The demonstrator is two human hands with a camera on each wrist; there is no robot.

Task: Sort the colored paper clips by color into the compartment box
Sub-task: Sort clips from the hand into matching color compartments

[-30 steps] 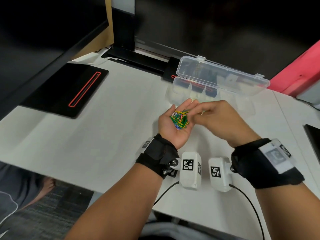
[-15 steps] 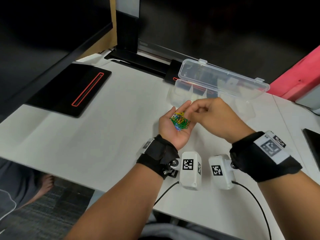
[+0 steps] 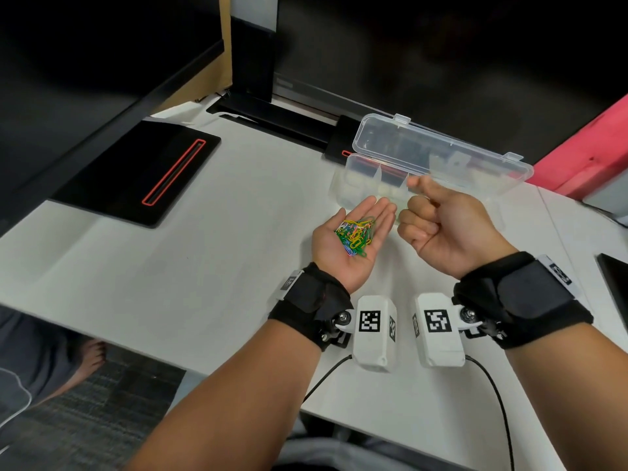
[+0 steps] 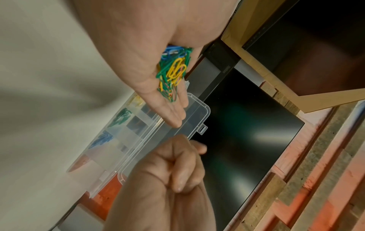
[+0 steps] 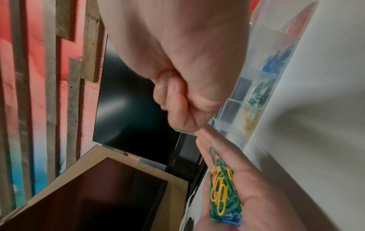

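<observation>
My left hand (image 3: 370,212) lies palm up over the white table, fingers straight, carrying a mixed pile of paper clips (image 3: 355,236), mostly green and yellow with some blue (image 5: 223,192). Just to its right, my right hand (image 3: 416,192) hovers at the front wall of the clear compartment box (image 3: 343,185) with its fingers curled and thumb against forefinger; no clip shows between them. The box lid (image 3: 441,154) stands open. Its compartments hold sorted yellow clips (image 4: 136,100), green clips (image 4: 122,117) and blue clips (image 4: 102,139).
A black pad with a red outline (image 3: 136,175) lies at the left. A monitor stand (image 3: 272,110) sits behind the box. A dark flat device (image 3: 615,287) is at the right edge. The table's front edge runs below my wrists.
My right hand has lifted off the pile in my left palm and moved right and forward toward the box, with its fingers curled in. My left hand stays palm up.
</observation>
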